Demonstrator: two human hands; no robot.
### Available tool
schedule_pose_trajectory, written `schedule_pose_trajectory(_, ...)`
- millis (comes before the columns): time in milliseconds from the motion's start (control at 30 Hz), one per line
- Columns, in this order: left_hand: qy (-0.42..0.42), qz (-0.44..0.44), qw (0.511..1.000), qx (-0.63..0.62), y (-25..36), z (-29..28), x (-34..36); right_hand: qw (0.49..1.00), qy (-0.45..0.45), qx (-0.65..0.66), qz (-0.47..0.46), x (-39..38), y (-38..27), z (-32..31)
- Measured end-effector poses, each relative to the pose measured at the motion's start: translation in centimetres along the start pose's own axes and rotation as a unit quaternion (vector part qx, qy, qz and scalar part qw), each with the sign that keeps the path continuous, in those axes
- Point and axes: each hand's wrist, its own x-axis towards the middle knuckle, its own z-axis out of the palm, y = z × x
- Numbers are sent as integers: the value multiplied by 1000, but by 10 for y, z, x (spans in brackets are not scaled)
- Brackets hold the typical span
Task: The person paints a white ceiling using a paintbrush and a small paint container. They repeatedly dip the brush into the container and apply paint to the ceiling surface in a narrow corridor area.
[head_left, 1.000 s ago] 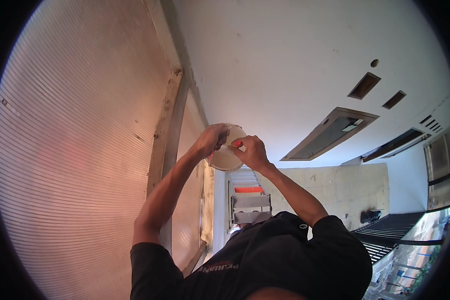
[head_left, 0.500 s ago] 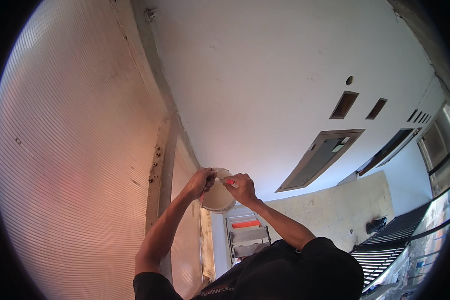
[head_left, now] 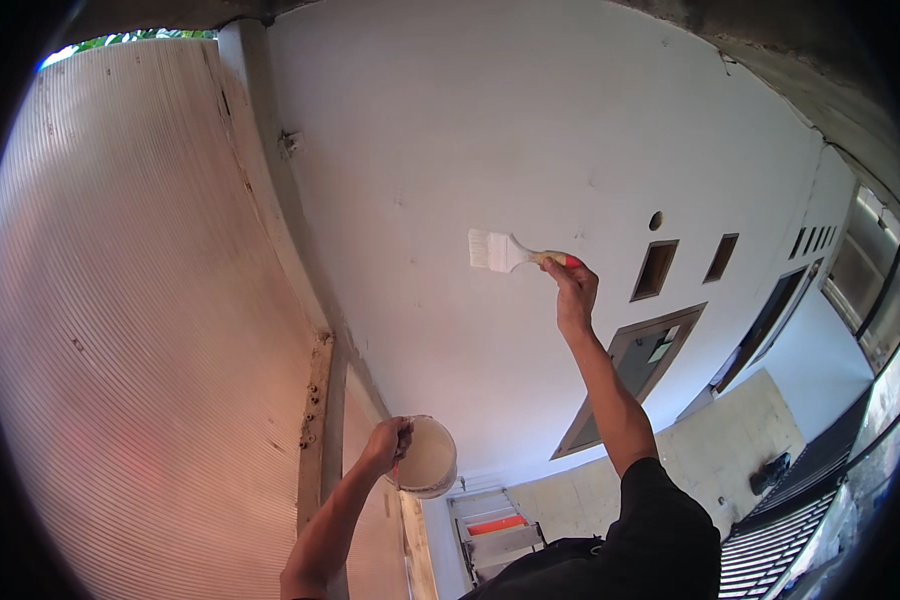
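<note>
A flat paintbrush (head_left: 500, 252) with white-coated bristles and a red-tipped handle is raised in front of the white wall. My right hand (head_left: 574, 290) is closed round its handle, bristles pointing left. Whether the bristles touch the wall I cannot tell. Lower down, a whitish paint bucket (head_left: 430, 457) hangs tilted toward me, its pale inside showing. My left hand (head_left: 388, 444) grips it at the left side of its rim. Something thin and red shows just below those fingers.
A ladder (head_left: 495, 530) with an orange-red part stands below me. Ribbed translucent sheeting (head_left: 150, 300) and a post (head_left: 316, 420) with bolts border the left. The white wall (head_left: 420, 130) has a framed window (head_left: 630, 365) and small openings. Dark railings (head_left: 785, 525) lie lower right.
My right hand has lifted the paintbrush out of the bucket, up and to the right against the wall. The view has tilted upward. My left hand still grips the bucket.
</note>
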Motion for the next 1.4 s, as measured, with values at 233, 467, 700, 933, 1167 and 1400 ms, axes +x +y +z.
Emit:
schedule_pose_trajectory(233, -23, 15, 1000, 13, 1, -7, 3, 989, 36, 54, -133, 146, -12, 103)
schedule_pose_trajectory(467, -8, -3, 1000, 9, 7, -4, -2, 958, 184, -129, -176, 204, -1, 58)
schedule_pose_trajectory(700, -21, -1, 1000, 16, -1, -5, 1, 854, 363, -308, -211, 209, -15, -32)
schedule_pose_trajectory(933, -16, -17, 1000, 17, -2, -4, 4, 811, 310, -351, -350, 162, -8, 114)
schedule_pose_trajectory(1167, -25, -2, 1000, 8, 9, -6, -4, 919, 122, -216, -305, 108, -25, 219)
schedule_pose_trajectory(1400, -24, 12, 999, 30, 4, -8, -3, 944, 185, -143, -232, 190, -21, 87)
